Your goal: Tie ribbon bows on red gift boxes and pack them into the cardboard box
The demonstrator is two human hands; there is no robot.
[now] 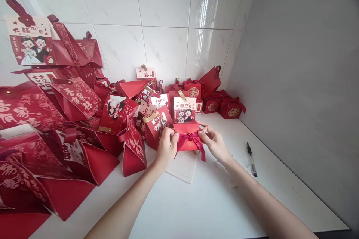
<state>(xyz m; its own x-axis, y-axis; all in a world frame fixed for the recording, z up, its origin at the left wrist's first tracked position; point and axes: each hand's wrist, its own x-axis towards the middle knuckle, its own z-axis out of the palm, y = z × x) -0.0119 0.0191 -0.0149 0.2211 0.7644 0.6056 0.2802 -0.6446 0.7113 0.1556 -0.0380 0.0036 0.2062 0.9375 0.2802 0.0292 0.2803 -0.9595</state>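
A small red gift box with a dark red ribbon bow is held between my two hands over the white table. My left hand pinches its left side, thumb and fingers closed at the edge. On the right side, my right hand grips it near the ribbon, some fingertips hidden behind the box. Just behind it stands a box printed with a cartoon couple. A sheet of lined paper lies partly under the held box.
Red triangular gift boxes are heaped along the left and back of the table. Square red boxes with ribbons sit at the back right. A black pen and a clear plastic wrapper lie to the right. Tiled wall rises behind.
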